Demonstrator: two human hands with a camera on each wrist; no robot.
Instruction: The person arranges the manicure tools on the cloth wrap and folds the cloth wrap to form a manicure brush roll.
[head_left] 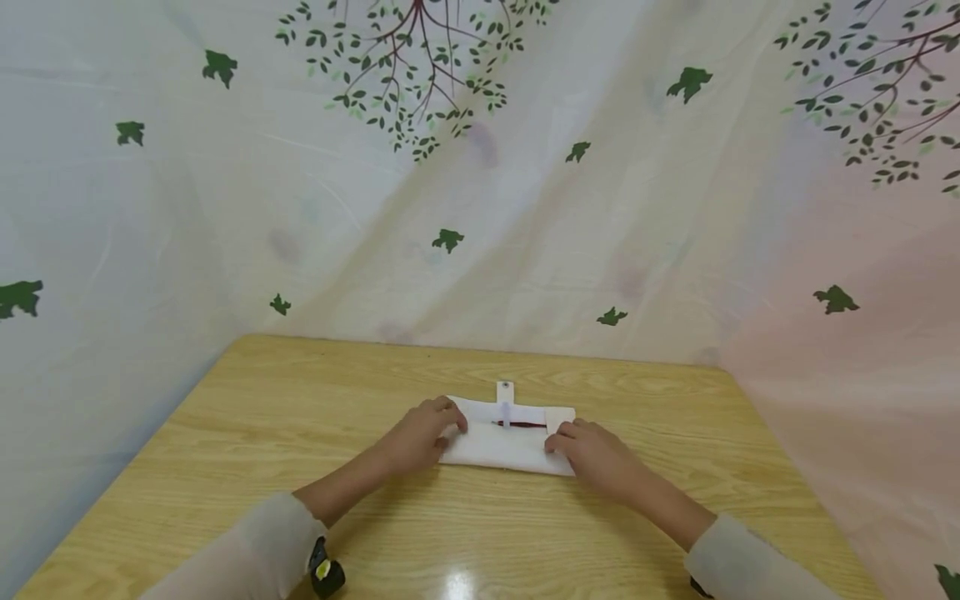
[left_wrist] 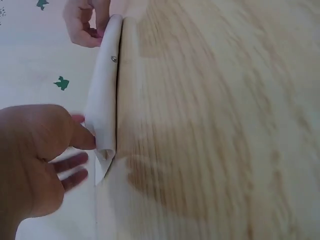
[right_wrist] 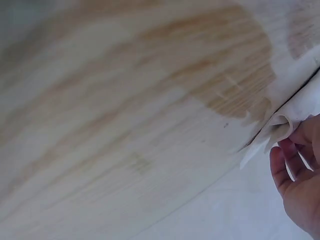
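A white pouch (head_left: 491, 451), its near side folded over into a rounded roll, lies on the table in the head view. From its far edge sticks out a short strap (head_left: 506, 390) with a metal snap. A slim dark red thing (head_left: 528, 425) shows in the gap above the fold; its kind is unclear. My left hand (head_left: 422, 437) holds the left end, thumb against the roll in the left wrist view. At the other end my right hand (head_left: 600, 460) pinches the rolled edge, its fingers curled in the right wrist view. A metal stud (left_wrist: 114, 59) shows on the pouch's outer side.
The wooden table (head_left: 480, 533) stretches around the pouch, with rounded far corners. Behind and beside it hangs a pale cloth (head_left: 360, 217) printed with leaves and branches. A dark band with a device (head_left: 326, 571) sits at the left sleeve.
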